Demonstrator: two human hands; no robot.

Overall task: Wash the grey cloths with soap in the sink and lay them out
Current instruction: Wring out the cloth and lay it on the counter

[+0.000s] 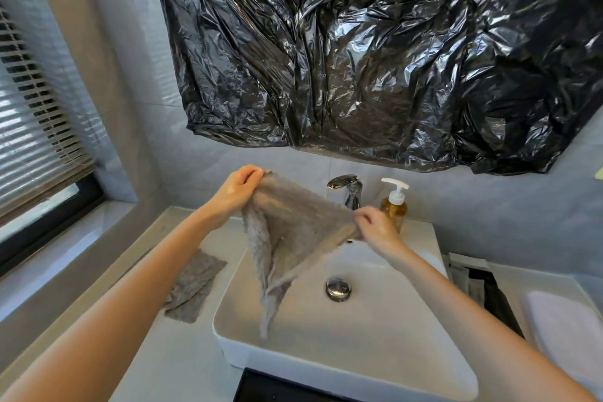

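Cloth (293, 222), grey with a nubbly pile, hangs above the sink (228, 336), stretched between two hands. The left hand (239, 189) pinches one top corner with curled fingers (253, 173). The right hand (375, 227) pinches the other corner, lower and toward the back of the sink. From that taut edge the cloth droops in a long limp point over the sink's left half. A second cloth (195, 284), of the same grey pile, lies flat on the pale table (173, 362) just left of the sink. The sink is white, glossy and squarish with rounded corners, with a chrome drain (338, 287) in its floor. Behind it stand a chrome tap (347, 189) and a clear pump bottle (394, 206) of amber liquid. Crinkled black plastic (359, 59) covers the wall above the sink, and a slatted blind (32, 140) hangs far to its left.
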